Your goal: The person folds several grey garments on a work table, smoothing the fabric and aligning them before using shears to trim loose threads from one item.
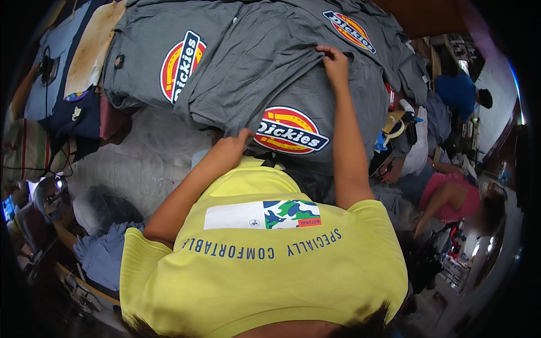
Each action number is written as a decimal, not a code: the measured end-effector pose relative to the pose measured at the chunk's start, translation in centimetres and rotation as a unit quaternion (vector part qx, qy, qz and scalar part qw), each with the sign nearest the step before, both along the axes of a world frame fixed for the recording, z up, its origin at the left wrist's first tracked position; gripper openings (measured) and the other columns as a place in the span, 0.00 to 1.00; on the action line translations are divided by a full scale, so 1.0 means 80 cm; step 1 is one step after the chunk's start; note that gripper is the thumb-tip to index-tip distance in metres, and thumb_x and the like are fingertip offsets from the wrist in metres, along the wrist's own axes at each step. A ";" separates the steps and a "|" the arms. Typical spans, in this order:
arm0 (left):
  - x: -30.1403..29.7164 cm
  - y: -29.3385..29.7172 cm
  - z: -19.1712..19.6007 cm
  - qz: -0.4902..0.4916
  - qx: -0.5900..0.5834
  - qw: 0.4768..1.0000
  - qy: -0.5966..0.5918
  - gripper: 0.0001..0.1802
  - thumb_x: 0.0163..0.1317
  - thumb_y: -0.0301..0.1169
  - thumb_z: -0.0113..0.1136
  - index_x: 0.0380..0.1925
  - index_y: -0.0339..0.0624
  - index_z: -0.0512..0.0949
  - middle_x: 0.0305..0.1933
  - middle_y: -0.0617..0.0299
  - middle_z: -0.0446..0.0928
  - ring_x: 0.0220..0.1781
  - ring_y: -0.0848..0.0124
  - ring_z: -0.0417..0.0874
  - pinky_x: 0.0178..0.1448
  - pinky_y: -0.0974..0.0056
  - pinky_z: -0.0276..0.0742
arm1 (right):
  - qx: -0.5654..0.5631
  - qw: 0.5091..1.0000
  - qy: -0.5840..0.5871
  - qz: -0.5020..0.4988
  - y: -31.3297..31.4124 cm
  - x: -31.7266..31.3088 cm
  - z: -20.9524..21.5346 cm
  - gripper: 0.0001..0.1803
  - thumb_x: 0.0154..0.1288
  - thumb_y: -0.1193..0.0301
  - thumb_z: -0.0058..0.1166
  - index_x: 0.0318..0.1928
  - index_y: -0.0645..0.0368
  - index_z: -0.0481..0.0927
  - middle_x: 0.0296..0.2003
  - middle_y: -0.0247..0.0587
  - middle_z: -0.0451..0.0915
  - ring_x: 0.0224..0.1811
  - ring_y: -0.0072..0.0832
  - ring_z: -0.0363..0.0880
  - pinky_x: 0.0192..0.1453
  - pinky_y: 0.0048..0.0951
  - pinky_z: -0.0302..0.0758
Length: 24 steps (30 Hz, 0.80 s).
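Several grey t-shirts with red, yellow and blue logos lie spread on the table. The nearest grey t-shirt (315,96) lies right in front of me, its logo (290,130) facing up. My left hand (230,147) pinches this shirt's near edge just left of the logo. My right hand (336,62) reaches further out and grips a fold of the same shirt's fabric. A second grey t-shirt (146,56) lies to the left and a third one (360,25) at the back right. My yellow shirt (265,253) fills the lower middle of the view.
A white padded table cover (141,163) shows at the left. Dark blue garments (79,112) and a blue cloth pile (104,253) lie left. At the right a person in pink (451,197) bends over clutter; a person in blue (459,93) stands further back.
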<state>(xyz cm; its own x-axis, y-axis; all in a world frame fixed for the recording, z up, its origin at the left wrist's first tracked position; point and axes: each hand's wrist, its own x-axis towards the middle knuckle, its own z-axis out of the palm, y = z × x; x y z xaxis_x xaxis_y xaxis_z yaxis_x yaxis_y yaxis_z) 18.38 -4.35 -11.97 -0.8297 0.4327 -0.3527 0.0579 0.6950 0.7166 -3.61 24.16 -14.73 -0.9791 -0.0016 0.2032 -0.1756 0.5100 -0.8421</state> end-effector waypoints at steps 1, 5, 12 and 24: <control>0.003 0.003 -0.004 0.013 -0.014 1.000 0.001 0.15 0.58 0.25 0.46 0.46 0.39 0.63 0.22 0.41 0.74 0.26 0.46 0.76 0.31 0.49 0.70 | -0.033 0.999 -0.027 0.021 0.002 0.002 0.000 0.18 0.46 0.81 0.43 0.39 0.59 0.80 0.35 0.36 0.79 0.37 0.22 0.75 0.45 0.20 0.68; 0.010 0.012 -0.012 0.049 -0.050 0.997 0.046 0.14 0.56 0.25 0.47 0.43 0.38 0.63 0.22 0.41 0.74 0.27 0.46 0.77 0.31 0.50 0.71 | -0.064 0.994 -0.063 0.060 0.006 0.011 0.008 0.18 0.47 0.77 0.49 0.44 0.59 0.78 0.43 0.35 0.77 0.43 0.25 0.74 0.49 0.22 0.68; 0.019 0.022 -0.023 0.040 -0.202 0.971 0.120 0.07 0.51 0.23 0.47 0.32 0.36 0.69 0.23 0.44 0.75 0.26 0.53 0.80 0.28 0.57 0.77 | 0.024 0.996 0.041 0.077 0.004 0.017 -0.004 0.20 0.46 0.78 0.55 0.44 0.57 0.77 0.47 0.36 0.74 0.46 0.30 0.74 0.50 0.25 0.70; 0.032 -0.005 -0.055 0.048 -0.241 0.940 0.235 0.10 0.54 0.28 0.47 0.38 0.50 0.72 0.25 0.54 0.75 0.24 0.59 0.79 0.25 0.59 0.75 | -0.279 0.958 -0.070 -0.003 0.007 0.005 -0.014 0.10 0.53 0.82 0.52 0.38 0.66 0.76 0.32 0.36 0.76 0.33 0.19 0.73 0.42 0.17 0.69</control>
